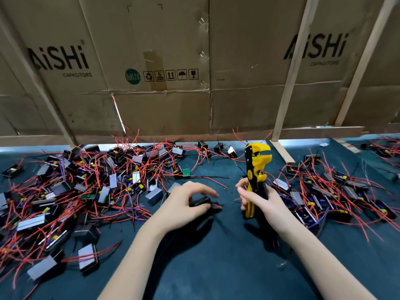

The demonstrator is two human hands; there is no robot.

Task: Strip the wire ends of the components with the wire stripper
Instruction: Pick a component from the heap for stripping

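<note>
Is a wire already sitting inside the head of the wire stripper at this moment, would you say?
No, the wire stripper stands upright in the right hand with nothing in its head, apart from the component under the left hand.

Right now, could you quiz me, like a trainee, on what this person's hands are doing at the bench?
1. True or false: the yellow-and-black wire stripper lies flat on the dark green mat.
2. Which hand grips it? A left, B right.
3. What does the left hand hold?

Key: 1 false, it stands upright. 2 B, the right hand. 3 A small black component with red wire.
</note>
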